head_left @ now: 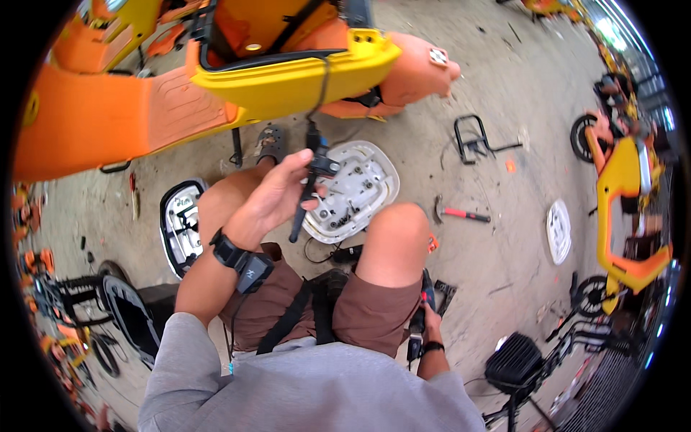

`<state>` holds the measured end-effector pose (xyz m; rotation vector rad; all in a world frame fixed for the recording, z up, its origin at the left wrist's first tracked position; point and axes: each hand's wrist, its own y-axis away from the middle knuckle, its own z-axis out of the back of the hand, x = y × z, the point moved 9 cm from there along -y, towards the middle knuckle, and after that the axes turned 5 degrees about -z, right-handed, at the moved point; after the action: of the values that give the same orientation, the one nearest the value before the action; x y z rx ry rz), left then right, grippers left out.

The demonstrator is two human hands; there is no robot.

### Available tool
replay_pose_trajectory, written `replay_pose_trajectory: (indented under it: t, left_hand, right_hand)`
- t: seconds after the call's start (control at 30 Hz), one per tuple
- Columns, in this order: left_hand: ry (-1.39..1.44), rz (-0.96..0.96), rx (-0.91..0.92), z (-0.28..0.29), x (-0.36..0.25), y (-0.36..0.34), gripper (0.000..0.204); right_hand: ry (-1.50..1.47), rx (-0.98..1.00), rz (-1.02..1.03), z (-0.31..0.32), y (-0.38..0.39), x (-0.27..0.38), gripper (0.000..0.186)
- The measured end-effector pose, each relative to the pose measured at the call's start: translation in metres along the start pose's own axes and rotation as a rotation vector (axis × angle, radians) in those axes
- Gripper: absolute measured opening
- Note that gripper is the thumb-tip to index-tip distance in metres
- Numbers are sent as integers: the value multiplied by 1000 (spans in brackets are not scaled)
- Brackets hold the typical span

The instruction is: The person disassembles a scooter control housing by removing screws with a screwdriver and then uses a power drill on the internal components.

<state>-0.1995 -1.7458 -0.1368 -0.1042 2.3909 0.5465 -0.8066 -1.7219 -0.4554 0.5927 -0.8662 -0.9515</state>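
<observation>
The left hand (277, 191) is raised over the person's left thigh, its thumb and fingers closed around a black lever assembly (314, 171) whose long, dark end slants down toward the lap. A black cable (324, 75) runs up from the assembly to the orange-and-yellow scooter body (291, 90) that stretches across the top of the view. The right hand (431, 318) is low beside the right thigh, wrapped around a black-and-red power tool (415, 333); its fingers are partly hidden, and the tool's exact kind is hard to tell.

On the concrete floor (497, 266), between the knees and beyond them, a white plastic panel (367, 191) lies with its ribbed inner side up, partly behind the lever assembly. Another white panel with a black rim (180, 223) lies just left of the left knee. To the right of the right knee is a hammer (464, 214) with a red-and-black handle, and farther forward a bent black tubular bracket (471, 140). A smaller white panel (558, 232) lies well to the right, near a yellow-and-orange frame (610, 209). A red-handled tool (134, 189) lies on the far left, below the scooter body's edge.
</observation>
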Motion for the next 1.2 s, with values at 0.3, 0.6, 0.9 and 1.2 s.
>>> replay_pose_trajectory:
  t: [0.3, 0.6, 0.9, 1.2]
  left_hand:
    - [200, 52, 41, -17, -2, 8, 51]
    - [107, -111, 114, -26, -19, 11, 31]
    - [-121, -202, -24, -4, -24, 6, 47]
    - [-243, -362, -114, -13, -36, -1, 39]
  right_hand:
    - [-316, -332, 899, 155, 280, 192, 49]
    - [-526, 967, 1167, 22, 458, 320, 90]
    - [313, 351, 1497, -81, 437, 302, 25]
    - [207, 480, 1495, -82, 434, 307, 40]
